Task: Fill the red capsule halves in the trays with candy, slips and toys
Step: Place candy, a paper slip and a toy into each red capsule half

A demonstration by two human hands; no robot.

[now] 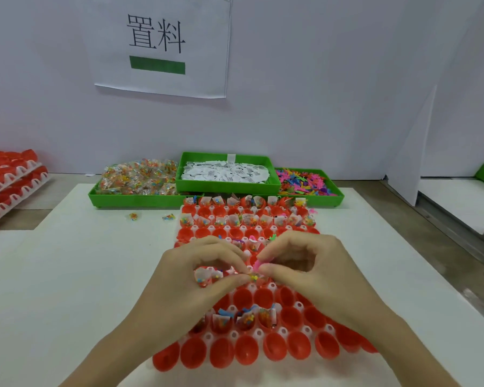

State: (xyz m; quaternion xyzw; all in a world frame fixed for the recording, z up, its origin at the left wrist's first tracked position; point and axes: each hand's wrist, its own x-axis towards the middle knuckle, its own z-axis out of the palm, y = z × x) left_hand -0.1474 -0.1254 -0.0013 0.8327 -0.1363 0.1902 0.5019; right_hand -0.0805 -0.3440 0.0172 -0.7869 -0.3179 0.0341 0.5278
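Both hands meet over the middle rows of the tray of red capsule halves (246,350): the left hand (204,272) pinches a candy packet (254,277), the right hand (305,266) a pink toy (257,265). The target half appears to lie directly beneath the touching fingertips, equally near both hands. Empty halves lie nearer the person.

Two bare hands in shot, the left hand (199,272) and the right hand (305,269), both forearms uncovered right down to the bottom edge. No sleeves showing, short plain nails, slim fingers, smooth wrists.
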